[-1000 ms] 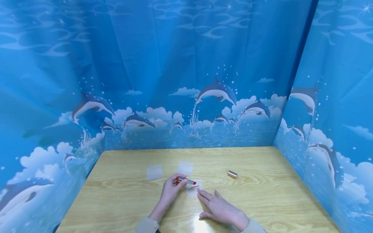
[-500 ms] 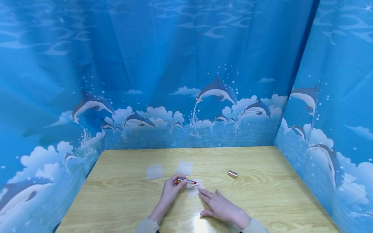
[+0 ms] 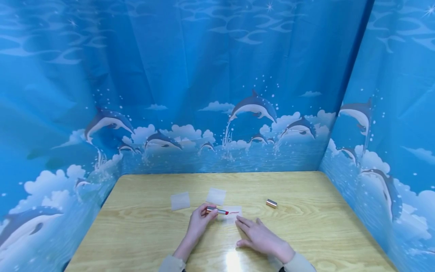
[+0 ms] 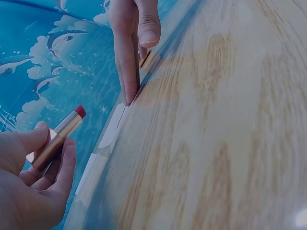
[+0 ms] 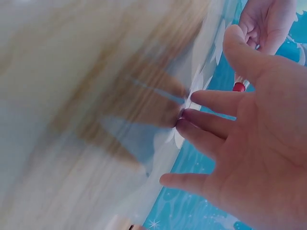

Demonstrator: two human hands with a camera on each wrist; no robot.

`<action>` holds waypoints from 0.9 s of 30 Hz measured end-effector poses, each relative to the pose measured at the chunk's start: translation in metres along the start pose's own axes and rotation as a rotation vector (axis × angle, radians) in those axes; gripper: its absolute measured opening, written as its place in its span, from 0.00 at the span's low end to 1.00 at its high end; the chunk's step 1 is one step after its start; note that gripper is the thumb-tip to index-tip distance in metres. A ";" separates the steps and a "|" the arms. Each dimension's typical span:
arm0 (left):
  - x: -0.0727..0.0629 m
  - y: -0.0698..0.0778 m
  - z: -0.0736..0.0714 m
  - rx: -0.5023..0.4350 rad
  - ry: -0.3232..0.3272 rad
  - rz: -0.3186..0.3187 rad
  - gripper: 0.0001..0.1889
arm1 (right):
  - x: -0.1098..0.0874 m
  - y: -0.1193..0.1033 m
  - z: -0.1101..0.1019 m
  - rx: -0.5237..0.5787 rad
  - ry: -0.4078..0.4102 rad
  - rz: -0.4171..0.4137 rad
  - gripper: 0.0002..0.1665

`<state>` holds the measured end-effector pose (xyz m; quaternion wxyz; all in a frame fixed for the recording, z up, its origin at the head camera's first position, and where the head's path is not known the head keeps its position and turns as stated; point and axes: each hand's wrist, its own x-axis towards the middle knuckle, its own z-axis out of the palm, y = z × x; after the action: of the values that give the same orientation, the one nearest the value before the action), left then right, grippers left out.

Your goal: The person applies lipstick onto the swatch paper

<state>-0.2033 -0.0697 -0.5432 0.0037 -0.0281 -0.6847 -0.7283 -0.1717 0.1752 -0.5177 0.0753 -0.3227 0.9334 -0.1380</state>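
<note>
My left hand (image 3: 199, 222) pinches an uncapped lipstick (image 3: 216, 210) between thumb and fingers, its red tip (image 4: 80, 111) pointing right. In the head view the tip overlaps the left part of a small white paper square (image 3: 238, 209), which bears a thin red streak (image 3: 234, 212). My right hand (image 3: 259, 236) has its fingers spread and fairly straight, with fingertips (image 5: 184, 115) resting at the paper's near right edge. From the left wrist view, the lipstick's gold tube (image 4: 50, 148) stands clear of the paper.
Two more pale paper squares lie behind the left hand, one at the left (image 3: 180, 201) and one nearer the middle (image 3: 216, 196). A gold lipstick cap (image 3: 271, 203) lies to the right on the wooden table (image 3: 136, 234). Blue dolphin-print curtains (image 3: 190, 94) stand around the table's far sides.
My right hand has slid right and slightly away from me, and the streaked paper has shifted and turned with it. The left hand and lipstick have stayed nearly still.
</note>
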 end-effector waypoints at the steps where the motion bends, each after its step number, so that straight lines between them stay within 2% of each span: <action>1: 0.000 0.000 0.000 -0.006 0.002 -0.001 0.17 | 0.000 0.002 0.000 0.004 0.000 0.004 0.45; 18: -0.002 0.000 -0.003 0.012 0.013 -0.011 0.16 | 0.016 0.025 -0.008 0.089 -0.033 0.071 0.44; 27: -0.002 0.000 -0.004 -0.018 0.017 0.002 0.17 | 0.023 0.035 -0.013 0.105 -0.006 0.072 0.44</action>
<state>-0.2013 -0.0738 -0.5440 0.0098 -0.0228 -0.6779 -0.7348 -0.2133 0.1895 -0.5176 0.0999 -0.2850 0.9356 -0.1831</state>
